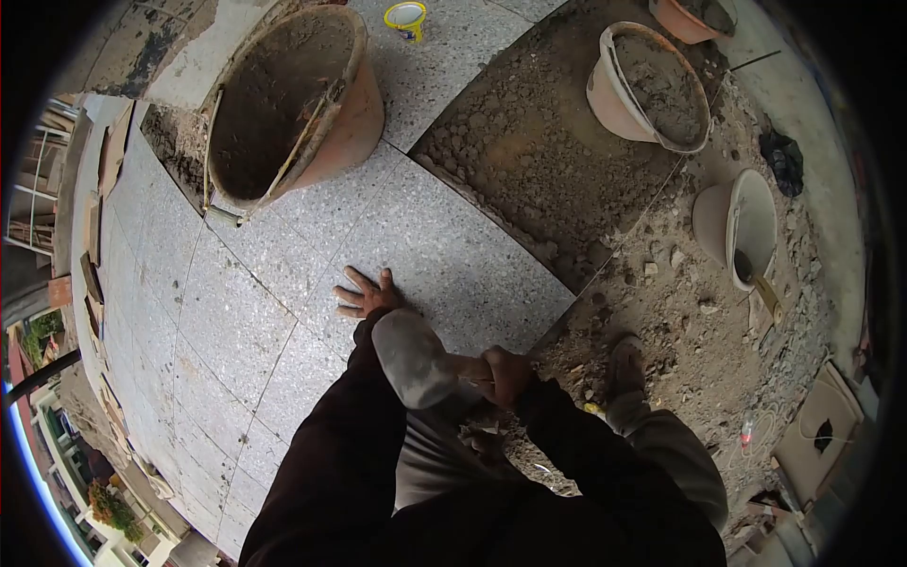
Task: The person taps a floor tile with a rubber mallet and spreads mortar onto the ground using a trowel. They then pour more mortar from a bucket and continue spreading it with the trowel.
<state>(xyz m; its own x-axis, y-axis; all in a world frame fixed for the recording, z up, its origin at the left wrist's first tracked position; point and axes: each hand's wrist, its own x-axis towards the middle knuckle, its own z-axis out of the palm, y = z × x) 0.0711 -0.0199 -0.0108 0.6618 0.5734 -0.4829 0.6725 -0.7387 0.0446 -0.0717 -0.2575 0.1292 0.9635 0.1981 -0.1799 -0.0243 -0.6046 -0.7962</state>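
Note:
My left hand lies on the speckled grey floor tile with its fingers spread. In my right hand is the short handle of a mallet. Its thick grey head hangs over my left wrist and hides part of it. The tile borders other laid tiles on the left. Beyond its upper right edge lies a bed of damp mortar, lumpy in places.
A large mortar-caked tub stands on the tiles. Mortar-filled buckets are at the upper right. A pale bucket holding a handled tool sits on rubble. A thin string crosses the mortar's edge. A small yellow tub stands far back.

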